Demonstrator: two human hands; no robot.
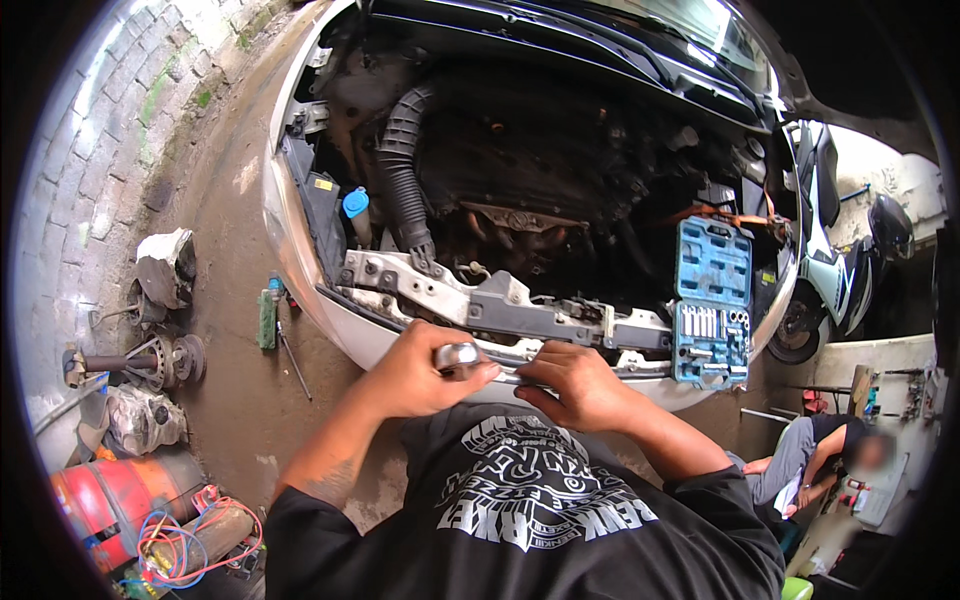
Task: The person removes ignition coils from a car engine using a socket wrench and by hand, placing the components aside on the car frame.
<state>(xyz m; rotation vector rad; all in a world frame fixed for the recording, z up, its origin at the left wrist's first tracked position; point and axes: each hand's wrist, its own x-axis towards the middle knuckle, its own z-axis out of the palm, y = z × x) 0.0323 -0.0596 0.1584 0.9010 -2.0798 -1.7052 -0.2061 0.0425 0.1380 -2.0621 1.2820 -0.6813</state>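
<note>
In front of my chest, over the front edge of a white car's open engine bay, both hands meet. My left hand (425, 372) is closed round a chrome ratchet (457, 353), whose rounded end sticks up by the thumb. My right hand (580, 384) is closed too, its fingers pinching the shiny metal near my left fingertips; its exact shape there is mostly hidden. Just beyond the hands runs the car's front crossmember (500, 308). To the right, an open blue socket set case (712, 262) rests on the car's front edge, with several sockets in its lower half.
A black ridged air hose (402, 170) and a blue reservoir cap (356, 202) lie within the engine bay. On the left floor are a green tool (267, 318), car parts (140, 362) and a red gas cylinder (130, 495). A seated person (815, 455) and a motorcycle (835, 260) are at right.
</note>
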